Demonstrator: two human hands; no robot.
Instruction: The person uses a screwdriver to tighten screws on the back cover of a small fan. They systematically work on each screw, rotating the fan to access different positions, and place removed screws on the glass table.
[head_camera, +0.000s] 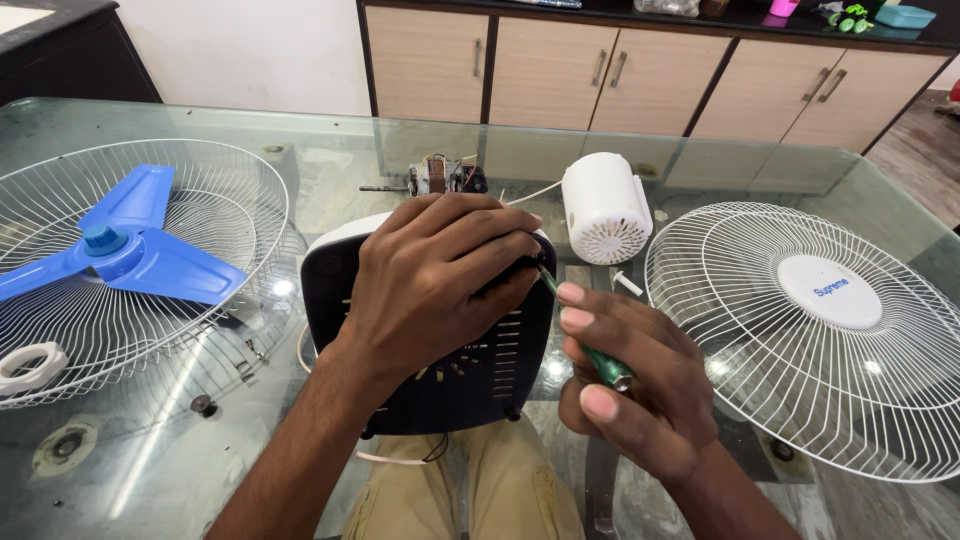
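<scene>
A black-bottomed fan base (470, 375) with a white rim lies upside down on the glass table, close to me. My left hand (430, 280) rests flat over its upper part and grips it. My right hand (630, 385) holds a green screwdriver (585, 340) whose tip points into the base under my left fingers. Behind the base lies the bare fan motor (440, 178) with its shaft and wires.
A white motor cover (605, 208) stands at centre right. A white front grille (815, 335) lies to the right. On the left, a rear grille (210, 190) carries the blue fan blade (130, 245) and a white ring (30, 365). Cabinets (650, 80) stand behind.
</scene>
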